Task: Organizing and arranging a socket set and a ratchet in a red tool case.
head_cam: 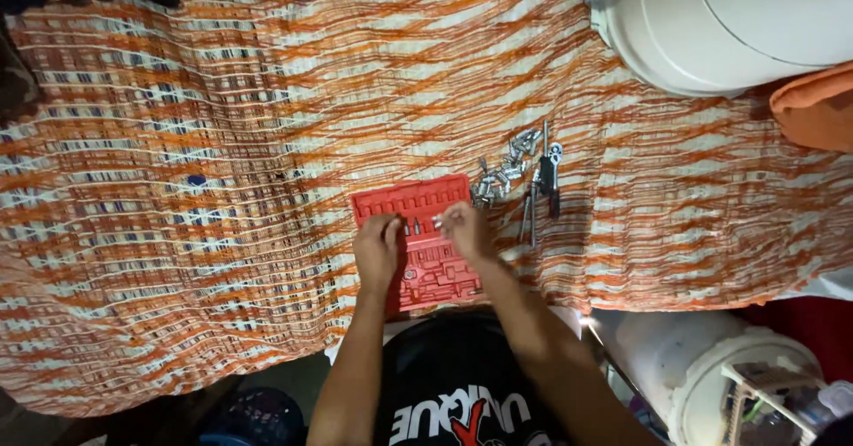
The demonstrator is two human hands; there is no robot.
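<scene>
A red plastic tool tray [418,199] with moulded slots lies on an orange and white woven cloth [222,144] in front of me. My left hand [378,249] rests on the tray's left side, fingers curled near a few small metal bits in the slots. My right hand [465,230] sits on the tray's right side and pinches a small metal piece at its fingertips. A pile of loose metal sockets [502,175] lies just right of the tray, beside a black-handled ratchet [549,175] and thin extension bars.
A large white rounded container [729,19] stands at the top right, with orange fabric [817,108] beside it. A white bucket [711,366] sits at the lower right. The cloth's near edge ends by my torso.
</scene>
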